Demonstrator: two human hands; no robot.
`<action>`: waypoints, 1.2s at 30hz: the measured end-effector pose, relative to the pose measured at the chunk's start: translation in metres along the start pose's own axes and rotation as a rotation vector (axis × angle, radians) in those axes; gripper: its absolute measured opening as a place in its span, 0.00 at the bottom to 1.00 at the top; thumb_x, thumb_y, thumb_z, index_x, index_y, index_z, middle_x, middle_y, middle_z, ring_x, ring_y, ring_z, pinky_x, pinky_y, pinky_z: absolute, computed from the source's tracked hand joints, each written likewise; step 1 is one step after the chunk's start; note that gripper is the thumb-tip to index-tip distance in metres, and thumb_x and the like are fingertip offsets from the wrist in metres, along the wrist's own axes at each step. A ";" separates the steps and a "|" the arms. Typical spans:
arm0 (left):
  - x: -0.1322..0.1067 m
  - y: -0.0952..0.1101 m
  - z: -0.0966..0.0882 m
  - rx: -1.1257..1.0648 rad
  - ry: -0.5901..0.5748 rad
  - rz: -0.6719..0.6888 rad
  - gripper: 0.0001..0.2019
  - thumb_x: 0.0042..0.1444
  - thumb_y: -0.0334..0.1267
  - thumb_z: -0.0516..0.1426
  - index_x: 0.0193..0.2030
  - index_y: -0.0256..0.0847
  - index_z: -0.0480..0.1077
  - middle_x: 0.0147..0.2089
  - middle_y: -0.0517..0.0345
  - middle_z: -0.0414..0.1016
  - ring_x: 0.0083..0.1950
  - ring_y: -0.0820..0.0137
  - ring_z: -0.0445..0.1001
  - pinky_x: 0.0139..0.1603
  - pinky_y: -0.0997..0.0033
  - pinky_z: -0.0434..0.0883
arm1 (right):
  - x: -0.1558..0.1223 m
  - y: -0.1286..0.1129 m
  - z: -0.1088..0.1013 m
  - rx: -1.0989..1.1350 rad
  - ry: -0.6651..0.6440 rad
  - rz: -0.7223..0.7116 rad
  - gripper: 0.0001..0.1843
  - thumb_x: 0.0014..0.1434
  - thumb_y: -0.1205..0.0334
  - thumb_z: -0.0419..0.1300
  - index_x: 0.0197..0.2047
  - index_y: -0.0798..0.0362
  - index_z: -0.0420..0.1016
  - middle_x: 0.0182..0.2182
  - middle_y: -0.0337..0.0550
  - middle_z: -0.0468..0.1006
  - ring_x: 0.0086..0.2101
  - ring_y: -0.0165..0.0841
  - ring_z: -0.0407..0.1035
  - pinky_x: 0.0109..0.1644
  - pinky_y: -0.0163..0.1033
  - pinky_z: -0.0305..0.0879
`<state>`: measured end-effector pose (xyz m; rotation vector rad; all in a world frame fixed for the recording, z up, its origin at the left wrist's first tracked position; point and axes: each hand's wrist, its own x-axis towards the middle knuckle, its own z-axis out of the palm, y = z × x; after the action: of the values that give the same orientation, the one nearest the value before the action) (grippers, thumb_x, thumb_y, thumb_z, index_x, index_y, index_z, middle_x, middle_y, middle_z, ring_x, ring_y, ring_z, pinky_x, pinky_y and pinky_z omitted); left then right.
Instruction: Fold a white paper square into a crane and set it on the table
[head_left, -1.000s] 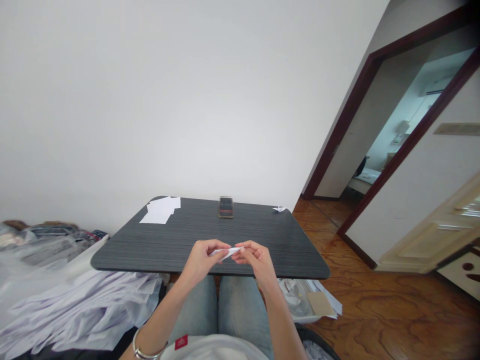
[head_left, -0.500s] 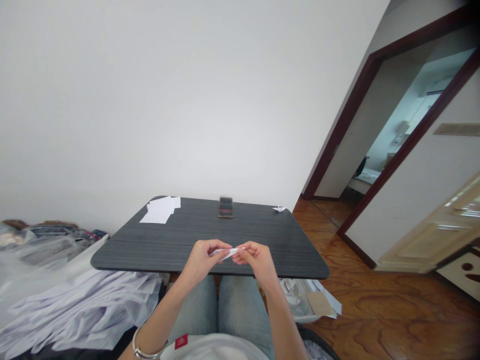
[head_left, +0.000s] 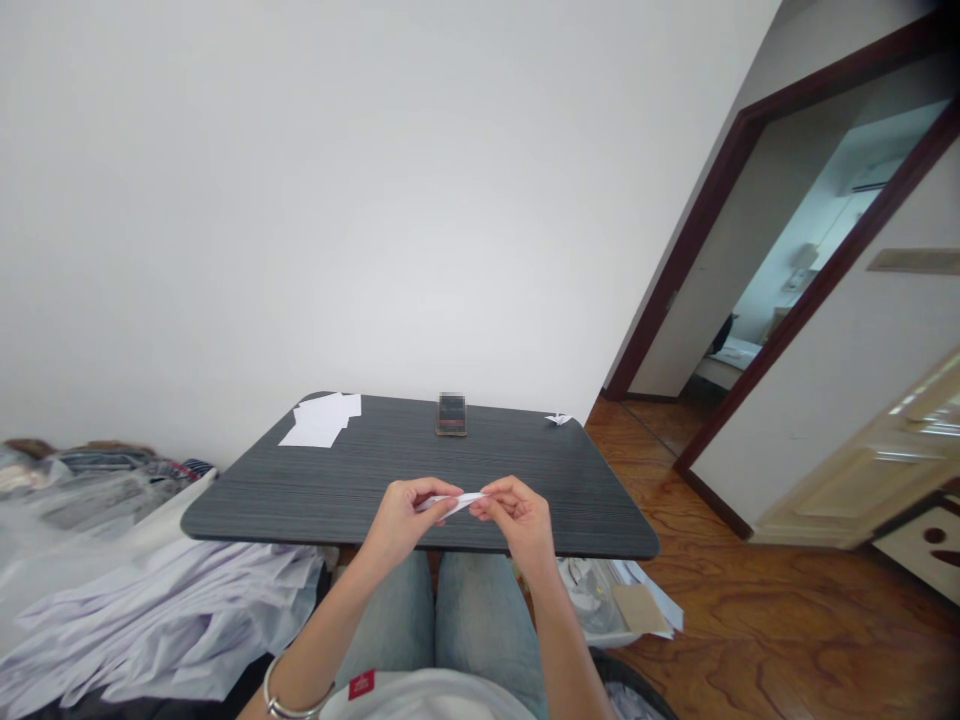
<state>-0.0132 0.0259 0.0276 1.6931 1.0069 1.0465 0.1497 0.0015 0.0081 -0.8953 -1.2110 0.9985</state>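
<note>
Over the near edge of a dark wood-grain table (head_left: 352, 480), both my hands pinch a small folded white paper (head_left: 459, 502). My left hand (head_left: 409, 517) grips its left end with thumb and forefinger closed. My right hand (head_left: 517, 518) pinches the right end, fingers curled. The paper is a narrow, flattened strip between the two hands, partly hidden by my fingers.
A stack of white sheets (head_left: 322, 420) lies at the table's far left, a phone (head_left: 451, 414) stands at the far middle, and a small folded paper figure (head_left: 559, 418) sits at the far right corner. Piled clothes (head_left: 142, 610) lie left; papers (head_left: 630, 600) are on the wooden floor right.
My hands and the paper have risen very slightly; the grip looks the same.
</note>
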 end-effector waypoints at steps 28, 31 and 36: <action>0.000 0.000 0.003 0.191 0.041 0.078 0.11 0.46 0.39 0.57 0.32 0.34 0.75 0.29 0.52 0.77 0.23 0.73 0.68 0.24 0.77 0.64 | 0.004 0.005 -0.001 0.023 0.017 0.138 0.10 0.43 0.59 0.65 0.26 0.57 0.73 0.22 0.43 0.79 0.26 0.34 0.74 0.31 0.36 0.69; 0.001 -0.001 0.003 0.204 0.053 0.090 0.11 0.47 0.40 0.57 0.32 0.35 0.75 0.28 0.52 0.77 0.24 0.72 0.69 0.24 0.77 0.64 | 0.005 0.005 0.000 0.022 0.013 0.162 0.11 0.41 0.58 0.66 0.26 0.57 0.74 0.22 0.43 0.79 0.25 0.33 0.73 0.30 0.36 0.70; 0.001 -0.002 0.002 0.204 0.047 0.074 0.11 0.46 0.41 0.57 0.31 0.36 0.76 0.27 0.53 0.77 0.23 0.72 0.68 0.23 0.78 0.63 | 0.005 0.005 0.001 -0.008 -0.009 0.149 0.13 0.44 0.56 0.64 0.27 0.58 0.74 0.22 0.44 0.78 0.25 0.34 0.73 0.30 0.37 0.70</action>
<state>-0.0112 0.0265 0.0248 1.8909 1.1201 1.0648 0.1487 0.0077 0.0047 -0.9995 -1.1702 1.1180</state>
